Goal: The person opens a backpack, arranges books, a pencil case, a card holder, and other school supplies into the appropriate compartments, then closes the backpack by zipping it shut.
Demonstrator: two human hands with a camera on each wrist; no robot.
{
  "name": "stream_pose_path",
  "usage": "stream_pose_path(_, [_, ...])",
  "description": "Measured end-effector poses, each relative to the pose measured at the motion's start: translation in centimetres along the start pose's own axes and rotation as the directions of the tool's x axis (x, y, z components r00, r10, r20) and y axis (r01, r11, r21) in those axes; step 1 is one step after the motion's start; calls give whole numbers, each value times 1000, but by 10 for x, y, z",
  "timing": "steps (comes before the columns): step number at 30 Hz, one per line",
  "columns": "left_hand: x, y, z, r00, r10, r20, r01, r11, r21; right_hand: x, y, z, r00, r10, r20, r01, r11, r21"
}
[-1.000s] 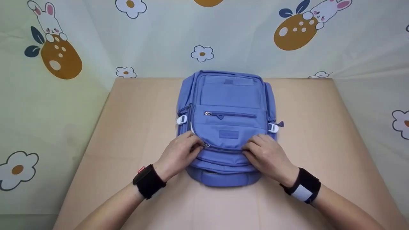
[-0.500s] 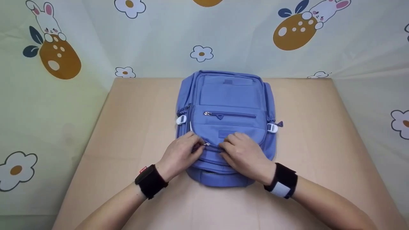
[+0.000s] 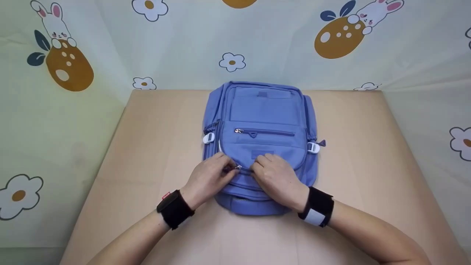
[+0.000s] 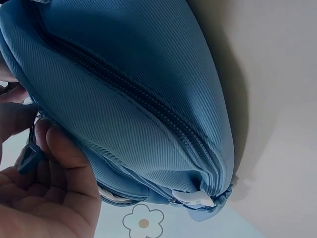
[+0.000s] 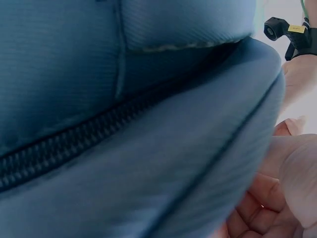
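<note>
A blue backpack (image 3: 265,110) lies on the table with its front up and its top away from me. At its lower front, my left hand (image 3: 210,176) pinches a zipper pull (image 4: 30,157) beside the metal slider (image 3: 238,167). The triangular end of that pull dangles below the thumb and index finger in the left wrist view. Just right of the slider, my right hand (image 3: 278,179) grips the pocket edge along the zipper with curled fingers. Its fingertips are mostly hidden behind blue fabric in the right wrist view.
The tan tabletop (image 3: 158,140) stretches out on both sides of the backpack. Patterned cloth (image 3: 184,44) with rabbits and flowers stands around the back and sides. White buckles (image 3: 209,138) and a short front zipper (image 3: 265,131) are on the bag.
My right hand has moved left along the pocket zipper, from the right corner to near the slider. The left hand has stayed at the zipper pull, and the backpack lies in place.
</note>
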State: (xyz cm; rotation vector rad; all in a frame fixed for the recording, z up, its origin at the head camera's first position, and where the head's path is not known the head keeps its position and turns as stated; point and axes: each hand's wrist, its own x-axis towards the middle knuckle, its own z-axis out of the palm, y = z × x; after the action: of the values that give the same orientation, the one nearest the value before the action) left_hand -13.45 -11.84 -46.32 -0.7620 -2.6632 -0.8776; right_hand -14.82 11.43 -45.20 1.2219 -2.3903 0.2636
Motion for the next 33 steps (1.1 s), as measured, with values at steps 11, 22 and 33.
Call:
stream_pose_path(11, [-1,-3,-7,1000,-9,8,9,1000,12,-1,0,-1,999,26,19,-27,998,49])
stream_pose_path(22, [0,-20,-21,999,-44,-15,44,999,-11,0,-1,-6,999,46,25,-48,994,98])
stream_pose_path(33, [6,-38,-30,988,-147,-37,147,989,-18,1,0,-5,998,61,34,-64,990,126])
